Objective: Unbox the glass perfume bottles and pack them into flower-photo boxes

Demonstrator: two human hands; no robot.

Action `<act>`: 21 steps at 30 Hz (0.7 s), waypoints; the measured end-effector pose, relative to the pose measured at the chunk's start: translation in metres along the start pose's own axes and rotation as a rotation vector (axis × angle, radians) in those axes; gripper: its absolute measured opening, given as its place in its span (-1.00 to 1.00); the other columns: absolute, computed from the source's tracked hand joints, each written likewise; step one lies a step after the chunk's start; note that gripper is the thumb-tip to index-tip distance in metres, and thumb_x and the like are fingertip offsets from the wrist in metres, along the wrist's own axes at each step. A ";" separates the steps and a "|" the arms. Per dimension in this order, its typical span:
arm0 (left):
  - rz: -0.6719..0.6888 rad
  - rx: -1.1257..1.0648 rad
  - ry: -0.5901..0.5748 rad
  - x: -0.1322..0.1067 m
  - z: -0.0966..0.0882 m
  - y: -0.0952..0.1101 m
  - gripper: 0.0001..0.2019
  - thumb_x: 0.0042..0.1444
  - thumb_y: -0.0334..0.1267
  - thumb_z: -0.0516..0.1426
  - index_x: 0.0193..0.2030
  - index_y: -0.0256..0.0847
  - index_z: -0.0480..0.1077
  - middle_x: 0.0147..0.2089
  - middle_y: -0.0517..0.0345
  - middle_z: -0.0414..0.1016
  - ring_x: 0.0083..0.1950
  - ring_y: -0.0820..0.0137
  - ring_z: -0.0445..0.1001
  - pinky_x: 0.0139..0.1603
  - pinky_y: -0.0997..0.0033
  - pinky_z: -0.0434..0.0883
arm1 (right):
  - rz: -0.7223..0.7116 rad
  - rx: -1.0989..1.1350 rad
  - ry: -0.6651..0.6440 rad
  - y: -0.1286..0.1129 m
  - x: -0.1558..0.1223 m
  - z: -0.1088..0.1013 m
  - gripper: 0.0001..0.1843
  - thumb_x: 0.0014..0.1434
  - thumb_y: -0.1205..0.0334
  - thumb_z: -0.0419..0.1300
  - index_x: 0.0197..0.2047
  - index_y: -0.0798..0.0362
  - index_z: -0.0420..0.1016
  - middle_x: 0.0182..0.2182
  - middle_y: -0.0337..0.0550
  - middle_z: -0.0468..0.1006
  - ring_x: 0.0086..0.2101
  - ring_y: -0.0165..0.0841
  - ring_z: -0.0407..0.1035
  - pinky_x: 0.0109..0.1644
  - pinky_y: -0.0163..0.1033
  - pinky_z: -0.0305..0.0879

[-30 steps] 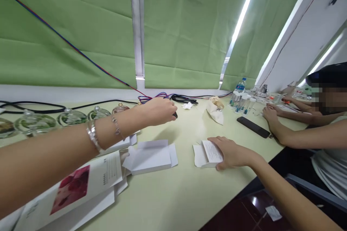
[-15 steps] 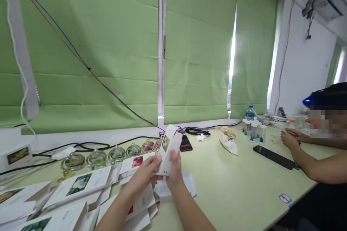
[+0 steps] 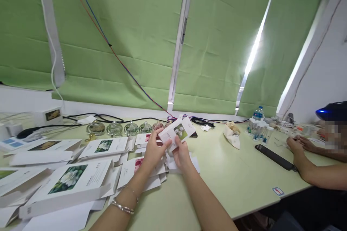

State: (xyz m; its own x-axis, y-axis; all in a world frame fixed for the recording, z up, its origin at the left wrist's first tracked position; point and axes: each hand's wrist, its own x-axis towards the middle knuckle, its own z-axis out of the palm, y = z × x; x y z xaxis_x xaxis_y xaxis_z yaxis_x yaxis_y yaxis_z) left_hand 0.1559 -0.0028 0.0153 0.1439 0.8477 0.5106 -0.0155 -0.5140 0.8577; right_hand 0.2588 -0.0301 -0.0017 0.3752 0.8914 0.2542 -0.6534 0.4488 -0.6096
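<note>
The step in hand looks like handling and turning a small white flower-printed carton, which sits tilted between the two hands, lifted off the table. The left hand pinches its left end and the right hand its lower edge, thumb on the printed face; both grips are narrow. White flaps appear to stick out at its far end, though what is inside cannot be told. As I judge it, the next move calls for a steady light hold on both sides, since thin card would crease under hard pressure. Larger printed cartons lie left of the hands, round glass bottles stand in a row beyond the left hand, and an opened white carton lies just under the right. Compared with half a second ago, the carton has gone from nearly upright to sloping, its flower picture faces the camera more squarely, and the smartphone beyond it is now mostly hidden.
</note>
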 end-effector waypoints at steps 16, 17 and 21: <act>0.101 0.037 -0.027 -0.005 -0.004 0.011 -0.58 -0.10 -0.20 0.17 -0.05 -0.28 0.34 -0.13 -0.01 0.49 -0.25 0.32 0.50 -0.25 0.28 0.52 | 0.061 0.020 0.006 -0.004 0.004 -0.012 -0.65 -0.08 0.20 0.38 -0.20 0.04 0.43 -0.31 -0.22 0.62 -0.25 -0.38 0.50 -0.19 -0.28 0.46; 0.108 0.030 -0.035 -0.005 -0.004 0.011 -0.58 -0.10 -0.20 0.18 -0.05 -0.28 0.34 -0.13 0.00 0.49 -0.24 0.31 0.50 -0.25 0.28 0.52 | 0.061 0.022 0.008 -0.005 0.004 -0.012 -0.65 -0.08 0.21 0.38 -0.20 0.04 0.43 -0.31 -0.22 0.62 -0.25 -0.38 0.50 -0.20 -0.28 0.46; 0.131 0.006 -0.056 -0.006 -0.006 0.011 -0.57 -0.09 -0.21 0.18 -0.04 -0.28 0.34 -0.13 0.01 0.50 -0.20 0.31 0.51 -0.24 0.30 0.53 | 0.056 0.028 0.023 -0.006 0.004 -0.013 -0.68 -0.04 0.22 0.35 -0.18 0.04 0.44 -0.29 -0.21 0.62 -0.25 -0.37 0.51 -0.23 -0.28 0.47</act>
State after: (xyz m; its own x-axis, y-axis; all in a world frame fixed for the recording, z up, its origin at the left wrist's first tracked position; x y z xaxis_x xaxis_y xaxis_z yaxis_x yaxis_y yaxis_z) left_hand 0.1492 -0.0130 0.0219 0.1959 0.7646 0.6140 -0.0317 -0.6209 0.7833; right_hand 0.2729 -0.0297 -0.0067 0.3519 0.9137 0.2031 -0.6921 0.4001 -0.6008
